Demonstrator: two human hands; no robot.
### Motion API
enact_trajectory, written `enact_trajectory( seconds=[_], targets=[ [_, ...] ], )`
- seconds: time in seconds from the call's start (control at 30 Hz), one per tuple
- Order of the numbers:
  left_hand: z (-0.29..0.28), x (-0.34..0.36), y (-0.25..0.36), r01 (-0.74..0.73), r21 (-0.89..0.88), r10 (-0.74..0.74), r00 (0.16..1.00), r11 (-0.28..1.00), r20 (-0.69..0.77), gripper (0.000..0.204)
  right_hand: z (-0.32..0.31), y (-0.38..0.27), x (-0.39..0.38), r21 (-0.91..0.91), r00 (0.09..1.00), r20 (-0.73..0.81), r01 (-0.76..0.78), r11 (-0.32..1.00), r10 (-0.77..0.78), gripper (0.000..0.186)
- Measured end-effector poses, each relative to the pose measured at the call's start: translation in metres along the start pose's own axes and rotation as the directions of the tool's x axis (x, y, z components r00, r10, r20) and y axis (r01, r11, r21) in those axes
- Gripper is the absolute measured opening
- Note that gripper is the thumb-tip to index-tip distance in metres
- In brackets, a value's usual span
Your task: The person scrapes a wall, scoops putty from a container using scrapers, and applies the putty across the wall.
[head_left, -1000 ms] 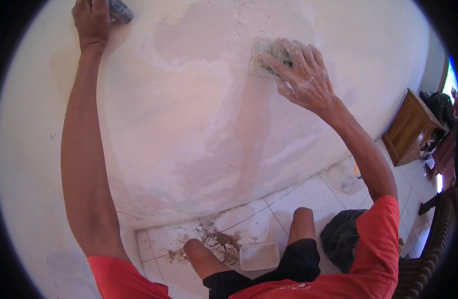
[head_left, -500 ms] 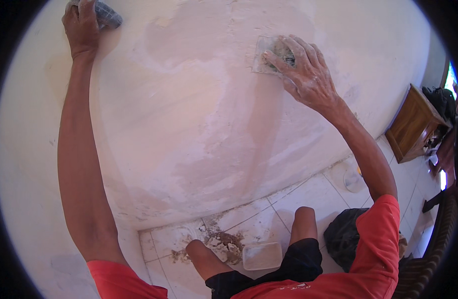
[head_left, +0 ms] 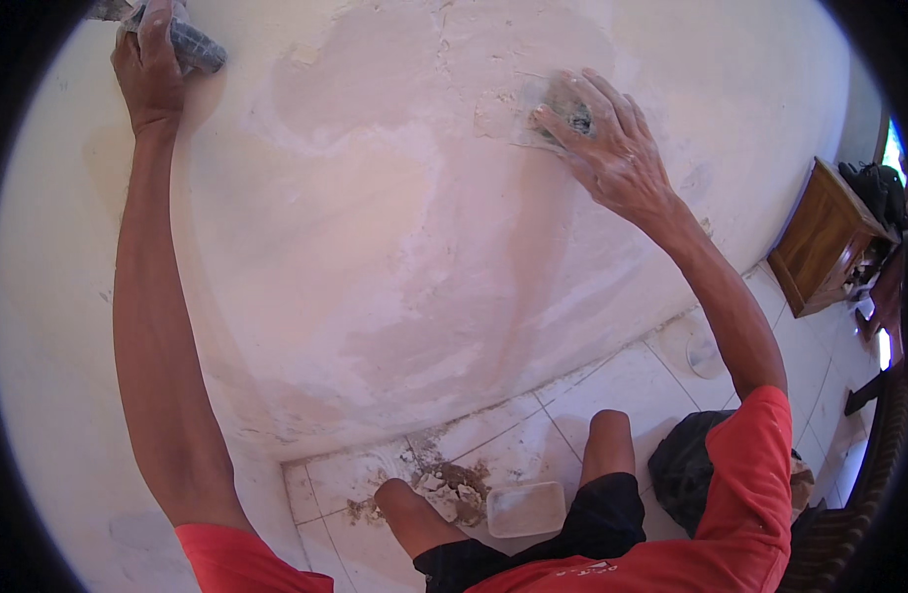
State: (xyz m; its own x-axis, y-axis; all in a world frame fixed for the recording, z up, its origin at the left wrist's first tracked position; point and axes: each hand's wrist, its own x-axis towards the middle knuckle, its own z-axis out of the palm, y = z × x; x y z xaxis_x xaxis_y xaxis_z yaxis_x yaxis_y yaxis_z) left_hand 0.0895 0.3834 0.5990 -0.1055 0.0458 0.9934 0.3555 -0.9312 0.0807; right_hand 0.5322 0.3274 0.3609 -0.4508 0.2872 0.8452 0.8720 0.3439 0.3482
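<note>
My left hand [head_left: 152,79] grips a dusty tool with a grey, cylindrical-looking body [head_left: 197,49] high on the left of the wall [head_left: 365,257]. My right hand [head_left: 612,148], coated in pale dust, has its fingers curved over a small plaster-smeared flat tool [head_left: 562,104] with a greenish grip, held against a pinkish patched area of the wall. The patches are uneven, with pale streaks and small crumbly bits.
Below are a tiled floor [head_left: 612,376] with plaster rubble [head_left: 454,489], a white plastic tray [head_left: 525,506] between my knees and a dark bag [head_left: 679,465]. At the right are a wooden cabinet [head_left: 812,237] with black items on top and dark wooden furniture [head_left: 869,455].
My left hand and its tool have shifted left and slightly down along the wall. My right hand has moved slightly right and up, still on its flat tool.
</note>
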Motion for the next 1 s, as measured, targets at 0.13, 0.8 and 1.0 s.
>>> enact_trajectory(
  seconds=[0.13, 0.8, 1.0],
  targets=[
    [-0.003, -0.003, 0.001, -0.101, 0.087, 0.099, 0.995, 0.991, 0.029, 0.038, 0.001, 0.008, -0.009, -0.02, 1.0, 0.003, -0.008, 1.0, 0.008, 0.052],
    [0.015, -0.014, 0.018, -0.148, -0.049, 0.15, 0.988, 0.988, 0.04, 0.033, -0.046, -0.039, -0.007, 0.164, 0.879, -0.109, -0.444, 0.881, 0.464, 0.055],
    [0.012, -0.012, 0.007, -0.246, 0.199, 0.275, 0.952, 0.949, -0.134, 0.033, -0.045, -0.034, 0.017, 0.329, 0.775, -0.097, -0.567, 0.755, 0.625, 0.052]
  ],
)
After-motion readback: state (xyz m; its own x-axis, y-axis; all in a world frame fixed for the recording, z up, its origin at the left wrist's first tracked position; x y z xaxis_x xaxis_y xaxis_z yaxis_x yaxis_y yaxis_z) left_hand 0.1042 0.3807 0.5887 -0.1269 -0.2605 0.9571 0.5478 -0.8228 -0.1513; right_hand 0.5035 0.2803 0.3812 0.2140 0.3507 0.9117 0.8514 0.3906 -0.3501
